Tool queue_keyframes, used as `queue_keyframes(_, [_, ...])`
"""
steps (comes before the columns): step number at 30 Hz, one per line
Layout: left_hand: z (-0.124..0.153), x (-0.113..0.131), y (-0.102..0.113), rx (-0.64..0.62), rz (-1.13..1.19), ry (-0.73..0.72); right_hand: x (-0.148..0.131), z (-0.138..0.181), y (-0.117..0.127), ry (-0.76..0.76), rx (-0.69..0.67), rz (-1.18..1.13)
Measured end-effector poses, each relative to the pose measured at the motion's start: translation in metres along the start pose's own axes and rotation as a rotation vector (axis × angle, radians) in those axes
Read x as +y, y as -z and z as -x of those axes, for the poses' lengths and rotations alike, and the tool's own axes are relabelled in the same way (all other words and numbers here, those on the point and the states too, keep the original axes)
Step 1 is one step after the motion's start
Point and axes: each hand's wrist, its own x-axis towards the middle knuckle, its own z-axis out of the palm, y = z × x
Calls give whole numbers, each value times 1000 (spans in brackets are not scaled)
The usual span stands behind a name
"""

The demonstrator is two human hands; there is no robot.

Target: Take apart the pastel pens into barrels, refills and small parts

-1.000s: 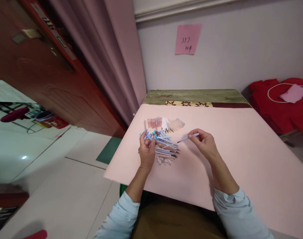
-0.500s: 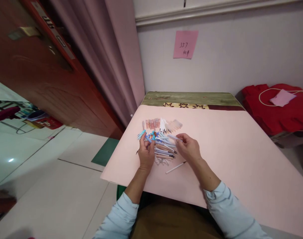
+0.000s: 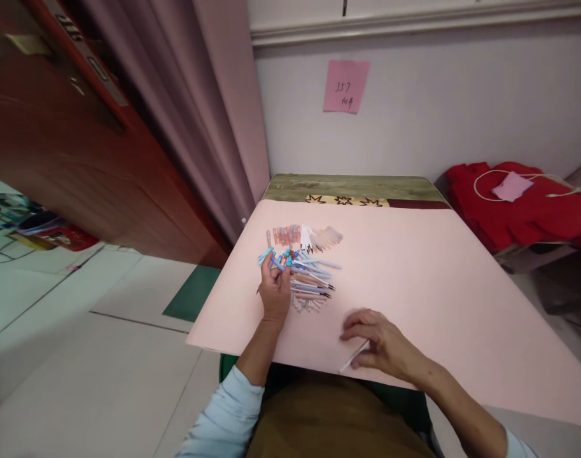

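My left hand is at the left side of a pile of pen parts, its fingers closed on a small blue pen piece. Under and beside it lie light-blue, white and tan pen barrels, several with dark tips pointing right. Near the table's front edge, my right hand curls around a slim white pen, which slants down to the left. Motion blurs its fingers a little. Small blue and brown pieces lie beyond the left fingers, partly hidden by them.
A pale pink sheet covers the table. Behind the pile lie pinkish pen parts, white tipped pieces and clear tubes. Small whitish pieces are in front. Red cloth with a cable is at right.
My right hand has left the light-blue barrel at the pile and come toward the front edge. The loose white pen has moved nearer that edge with it. My left hand stays at the pile.
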Motion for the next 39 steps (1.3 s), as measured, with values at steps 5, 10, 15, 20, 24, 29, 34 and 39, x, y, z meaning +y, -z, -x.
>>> queue_keyframes(5, [-3,-2,3,28,-41,-29,15,13,-20,38,102,163])
queue_keyframes(10, [-11,1,28,117,-81,-29,1,-4,-17,-31,175,242])
queue_keyframes(15, [-15,-4,47,142,-130,-53,-11,-55,-32,-175,445,391])
queue_keyframes(20, [-10,-14,52,56,-115,-52,-8,-106,-62,-106,492,588])
queue_keyframes(24, [-10,-21,50,50,-29,-36,-1,-113,-67,-32,555,704])
queue_keyframes(29, [-12,-26,43,35,34,2,-2,-104,-64,40,651,711])
queue_keyframes(34, [-17,-26,50,61,299,120,-5,-100,-69,106,656,678])
queue_keyframes(39, [-24,-29,64,131,635,253,-13,-104,-73,164,611,652])
